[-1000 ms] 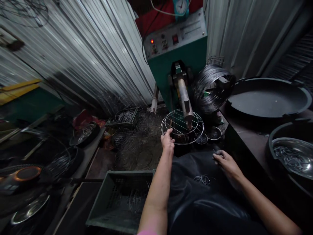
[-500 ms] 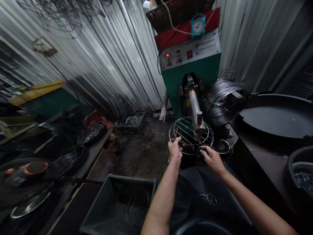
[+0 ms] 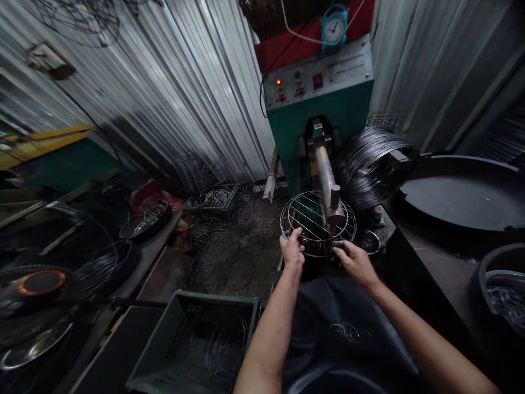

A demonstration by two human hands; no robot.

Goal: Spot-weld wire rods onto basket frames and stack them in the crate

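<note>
A round wire rack (image 3: 310, 220) with parallel bars inside a double ring lies under the metal arm (image 3: 326, 178) of a green spot welder (image 3: 318, 120). My left hand (image 3: 292, 251) grips its near left rim, thumb on top and fingers curled beneath. At the near right rim my right hand (image 3: 353, 260) has its fingers pinched together; they look closed on the rack's edge, though the contact is dark. The welder's dark tip (image 3: 332, 230) comes down at the rack's near right side, close to my right fingers.
A big wire coil (image 3: 373, 164) sits right of the welder, near a wide black pan (image 3: 471, 189). A bucket (image 3: 486, 284) holds small metal pieces. On my left are a green crate (image 3: 153, 342) and floor wire scraps (image 3: 217, 241). Loose wires (image 3: 348, 331) rest on my dark apron.
The camera view has shifted slightly. Both hands keep their places at the rack's rim, and the rack stays under the welder arm with little visible movement.
</note>
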